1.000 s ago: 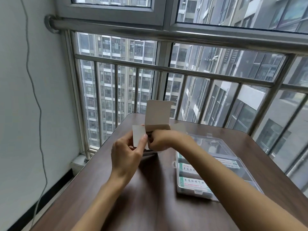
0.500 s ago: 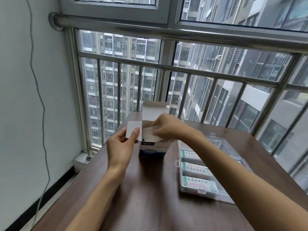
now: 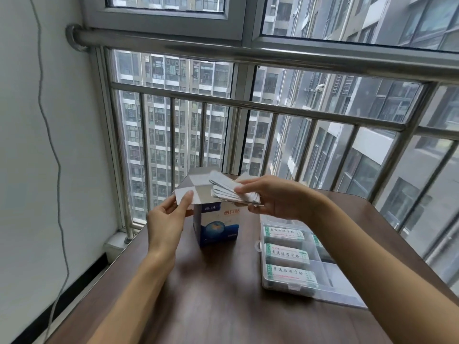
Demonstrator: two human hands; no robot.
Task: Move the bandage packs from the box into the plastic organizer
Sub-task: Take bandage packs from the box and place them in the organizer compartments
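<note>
My forearms reach out over the dark wooden table (image 3: 223, 306). To my right lies the clear plastic organizer (image 3: 288, 285), lid open, green-labelled packets in its near compartments. My left hand (image 3: 166, 219) pinches a side flap of the blue and white box (image 3: 216, 225) between thumb and fingers, the box standing upright just left of the organizer. My right hand (image 3: 275, 197) grips a fanned bundle of bandage packs (image 3: 231, 191) above the box's open top. Beyond stands a steel railing (image 3: 273, 108).

Brown table (image 3: 223, 306); steel railing (image 3: 248, 105); cable (image 3: 53, 150) on white wall (image 3: 24, 170).
</note>
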